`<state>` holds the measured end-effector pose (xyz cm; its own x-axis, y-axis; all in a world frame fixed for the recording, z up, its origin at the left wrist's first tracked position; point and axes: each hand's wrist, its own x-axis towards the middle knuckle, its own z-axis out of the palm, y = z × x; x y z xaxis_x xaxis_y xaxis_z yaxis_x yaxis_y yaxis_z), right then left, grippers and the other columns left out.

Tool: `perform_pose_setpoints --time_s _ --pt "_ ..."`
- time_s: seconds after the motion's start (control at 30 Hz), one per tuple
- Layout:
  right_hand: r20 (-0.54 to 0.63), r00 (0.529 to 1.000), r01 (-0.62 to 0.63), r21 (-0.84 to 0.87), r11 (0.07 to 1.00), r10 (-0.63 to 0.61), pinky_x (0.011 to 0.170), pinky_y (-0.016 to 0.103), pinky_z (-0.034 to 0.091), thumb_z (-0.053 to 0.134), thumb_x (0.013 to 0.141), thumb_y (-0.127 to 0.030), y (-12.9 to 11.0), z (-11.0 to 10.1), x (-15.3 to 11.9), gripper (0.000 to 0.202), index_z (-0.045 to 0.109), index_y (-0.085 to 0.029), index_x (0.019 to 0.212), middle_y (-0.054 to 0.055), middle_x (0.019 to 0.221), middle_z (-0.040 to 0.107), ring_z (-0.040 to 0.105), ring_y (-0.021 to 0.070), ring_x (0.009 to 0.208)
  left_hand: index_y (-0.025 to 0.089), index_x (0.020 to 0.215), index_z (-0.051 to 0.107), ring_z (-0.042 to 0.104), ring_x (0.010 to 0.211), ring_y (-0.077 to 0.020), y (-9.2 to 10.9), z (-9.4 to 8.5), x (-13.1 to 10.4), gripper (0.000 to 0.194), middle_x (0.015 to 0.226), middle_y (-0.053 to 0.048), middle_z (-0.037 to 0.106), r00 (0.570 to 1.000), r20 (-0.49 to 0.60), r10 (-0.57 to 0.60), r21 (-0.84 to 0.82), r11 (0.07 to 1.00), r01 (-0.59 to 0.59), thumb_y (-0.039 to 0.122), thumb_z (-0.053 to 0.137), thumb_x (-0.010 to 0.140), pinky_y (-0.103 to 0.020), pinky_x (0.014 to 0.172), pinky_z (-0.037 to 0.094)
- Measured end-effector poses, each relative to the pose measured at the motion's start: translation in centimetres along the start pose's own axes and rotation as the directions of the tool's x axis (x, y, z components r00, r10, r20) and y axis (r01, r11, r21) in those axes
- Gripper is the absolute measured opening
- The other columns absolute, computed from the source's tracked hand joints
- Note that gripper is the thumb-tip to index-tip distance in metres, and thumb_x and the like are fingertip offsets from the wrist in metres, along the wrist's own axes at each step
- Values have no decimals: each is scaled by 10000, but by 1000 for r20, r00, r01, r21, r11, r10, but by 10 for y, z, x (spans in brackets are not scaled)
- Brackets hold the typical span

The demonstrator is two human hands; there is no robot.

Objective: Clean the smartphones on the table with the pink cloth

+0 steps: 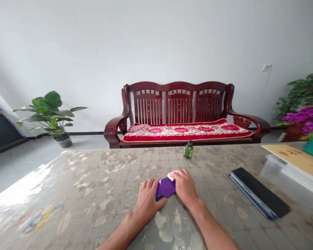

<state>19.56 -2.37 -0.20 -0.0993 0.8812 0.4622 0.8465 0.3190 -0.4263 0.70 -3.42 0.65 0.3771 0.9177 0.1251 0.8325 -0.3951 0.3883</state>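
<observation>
A purple phone (167,186) lies back side up, just over the patterned tablecloth, its dark camera strip toward the lower left. My left hand (148,197) grips its left end, with the thumb along the near edge and the fingers at the far side. At the phone's right end, my right hand (185,185) is closed on a small white tissue (171,176), pressed against the phone's far right corner. The palm of my right hand hides part of that end.
Beyond my hands stands a green bottle (188,151). To the right lie a stack of dark phones (259,192) and a clear plastic box (289,180). Coloured bands (40,218) lie at left. A red wooden bench (178,104) stands behind the table (114,173).
</observation>
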Motion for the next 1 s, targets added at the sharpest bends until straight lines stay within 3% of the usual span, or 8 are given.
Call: perform_pose_setpoints --time_s 0.2,0.37,0.47,0.7,0.83,1.0 --pt "134 986 110 -54 992 -102 872 275 408 499 912 -125 -29 2 -7 249 703 -257 967 22 1005 691 566 193 963 238 1263 545 507 1070 -273 -1 0 -2 532 1153 -69 595 999 -45 -5 -21 1000 4 333 621 746 -372 954 372" --pt "53 996 -57 -175 983 68 820 278 415 452 888 -86 -1 -7 1 331 722 -241 1000 67 952 678 578 207 922 229 1291 513 493 1096 -290 -1 2 -5 605 1171 -79 584 997 -55 -60 -7 998 60 353 659 717 -389 973 362" --pt "30 995 -92 -209 974 100 815 283 416 433 901 -105 7 -8 0 335 717 -239 1018 75 937 661 575 213 920 214 1267 520 488 1077 -293 2 4 -5 591 1134 -85 573 993 -87 -78 -3 997 78 348 666 710 -389 953 369" --pt "164 983 94 -49 994 -85 837 258 411 427 916 -108 -28 3 -6 324 694 -275 995 30 971 653 567 182 933 201 1101 576 491 1008 -294 8 7 -4 378 1036 -88 557 979 -147 -140 53 987 150 324 614 746 -397 890 382" --pt "76 997 -20 -122 992 29 824 279 420 438 909 -124 -12 5 4 318 717 -254 990 50 949 665 570 202 915 203 1139 562 484 1020 -305 10 7 -7 426 1063 -92 554 972 -157 -173 97 977 189 372 636 755 -421 897 377" --pt "-5 996 -93 -94 991 93 851 274 438 438 906 -149 10 11 15 325 733 -242 1006 59 990 679 588 203 970 220 1173 555 491 1046 -302 14 7 -16 501 1106 -85 554 993 -62 -101 28 994 103 413 692 731 -425 930 393"
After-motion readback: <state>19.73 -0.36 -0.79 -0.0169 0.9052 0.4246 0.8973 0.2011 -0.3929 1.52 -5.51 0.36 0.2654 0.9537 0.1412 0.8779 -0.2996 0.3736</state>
